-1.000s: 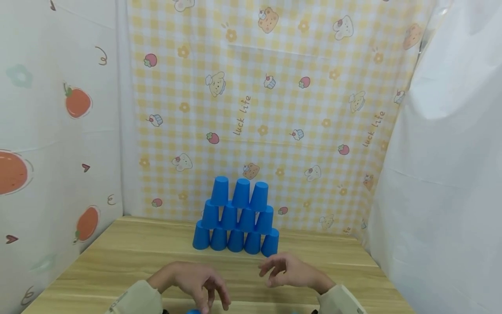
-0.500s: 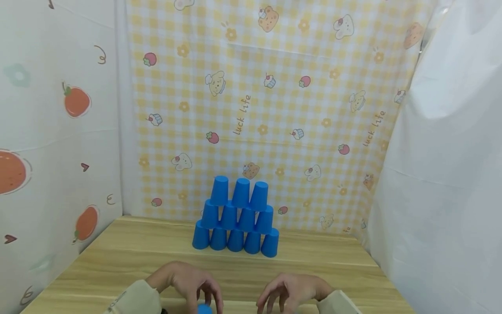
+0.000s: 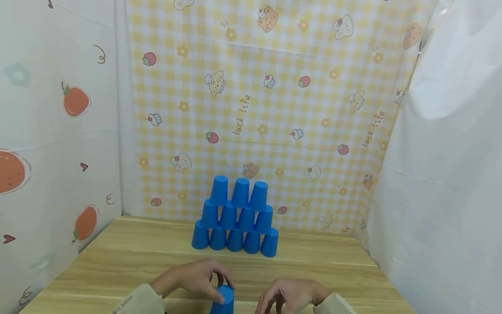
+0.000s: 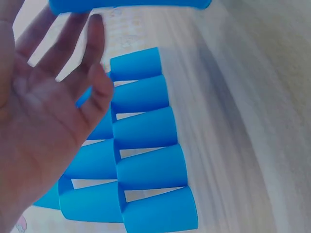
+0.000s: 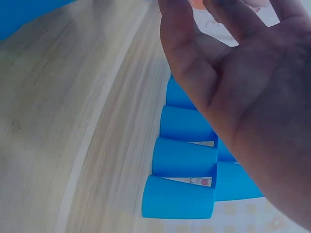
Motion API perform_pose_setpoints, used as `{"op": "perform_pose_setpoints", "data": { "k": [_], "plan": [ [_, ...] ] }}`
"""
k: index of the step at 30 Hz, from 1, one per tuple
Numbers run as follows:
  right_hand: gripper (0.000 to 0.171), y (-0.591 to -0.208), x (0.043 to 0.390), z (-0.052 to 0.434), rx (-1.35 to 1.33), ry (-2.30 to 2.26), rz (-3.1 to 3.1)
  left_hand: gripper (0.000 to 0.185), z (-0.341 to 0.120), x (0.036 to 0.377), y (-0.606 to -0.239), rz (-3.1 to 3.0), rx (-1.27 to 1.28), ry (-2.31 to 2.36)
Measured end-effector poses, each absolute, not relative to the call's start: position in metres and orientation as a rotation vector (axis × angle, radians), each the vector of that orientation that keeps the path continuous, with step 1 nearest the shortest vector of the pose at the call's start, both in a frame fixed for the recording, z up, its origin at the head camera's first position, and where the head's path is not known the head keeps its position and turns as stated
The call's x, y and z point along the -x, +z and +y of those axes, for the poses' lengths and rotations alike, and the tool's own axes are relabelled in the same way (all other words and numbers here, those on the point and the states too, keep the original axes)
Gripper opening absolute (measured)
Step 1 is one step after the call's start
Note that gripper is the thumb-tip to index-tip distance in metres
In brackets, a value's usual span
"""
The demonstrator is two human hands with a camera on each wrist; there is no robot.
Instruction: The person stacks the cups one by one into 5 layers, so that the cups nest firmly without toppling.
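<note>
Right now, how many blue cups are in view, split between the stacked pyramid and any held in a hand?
Blue cups in the pyramid on the wooden table: 12 (5 bottom row, 4 middle, 3 top)
Blue cup held in the left hand: 1
Cups in the right hand: 0
Total: 13 blue cups

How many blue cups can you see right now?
13: twelve in the pyramid at the table's far edge, in rows of five, four, three; one cup gripped by the left hand. More may hide below frame.
</note>
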State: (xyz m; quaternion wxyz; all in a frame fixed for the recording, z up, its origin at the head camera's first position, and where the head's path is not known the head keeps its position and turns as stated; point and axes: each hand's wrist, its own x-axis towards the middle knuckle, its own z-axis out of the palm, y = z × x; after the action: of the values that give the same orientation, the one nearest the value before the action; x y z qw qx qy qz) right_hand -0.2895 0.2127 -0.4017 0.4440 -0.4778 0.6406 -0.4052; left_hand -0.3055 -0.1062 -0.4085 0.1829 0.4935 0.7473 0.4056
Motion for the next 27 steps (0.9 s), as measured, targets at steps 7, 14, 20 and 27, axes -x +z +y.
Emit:
{"op": "perform_pose_setpoints", "data": {
  "k": [7, 14, 20, 27],
  "plan": [
    [0.05, -0.401, 0.279, 0.205, 1.208, -0.959, 1.581, 0.026, -0.101, 0.306, -0.412, 2.3, -1.319, 1.152],
    [0.051, -0.406, 0.29, 0.207, 1.202, -1.045, 1.668, 0.033, -0.094, 0.307, -0.41, 2.469, -1.261, 1.073],
    [0.051, -0.409, 0.293, 0.208, 1.121, -1.158, 1.82, 0.036, -0.088, 0.308, -0.412, 2.615, -1.146, 1.018],
    [0.043, -0.407, 0.296, 0.205, 1.022, -1.233, 2.042, 0.037, -0.087, 0.307, -0.41, 2.648, -1.101, 1.044]
  ]
}}
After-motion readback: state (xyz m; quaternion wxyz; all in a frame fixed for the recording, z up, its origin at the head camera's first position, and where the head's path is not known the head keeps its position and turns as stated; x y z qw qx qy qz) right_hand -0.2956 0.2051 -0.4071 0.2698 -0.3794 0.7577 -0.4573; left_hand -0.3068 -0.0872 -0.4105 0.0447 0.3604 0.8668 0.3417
